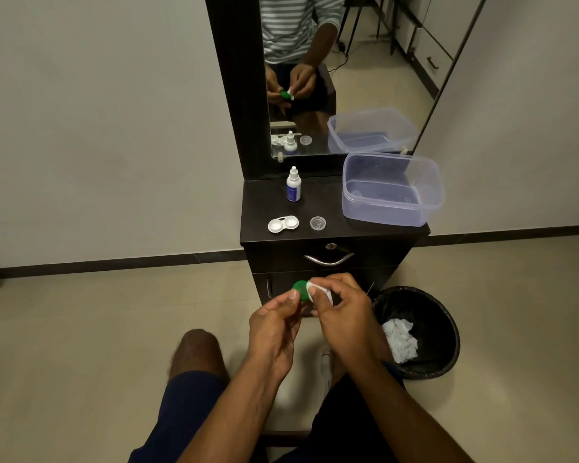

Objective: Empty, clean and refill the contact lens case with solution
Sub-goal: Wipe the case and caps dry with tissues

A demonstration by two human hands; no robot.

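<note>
My left hand point(274, 324) pinches a green lens-case cap point(300, 290) in front of the dresser's lower door. My right hand point(340, 310) pinches a small white tissue wad point(316, 289) and presses it against the cap. The white two-well contact lens case point(283, 224) lies uncapped on the dark dresser top point(335, 233). A clear cap point(317, 223) lies to its right. The white solution bottle point(294, 184) with a blue label stands upright behind them, closed.
A clear plastic tub point(392, 188) stands on the dresser's right side below the mirror point(348, 61). A black-lined bin point(422, 332) with crumpled tissue stands on the floor at right. My knees are below the hands.
</note>
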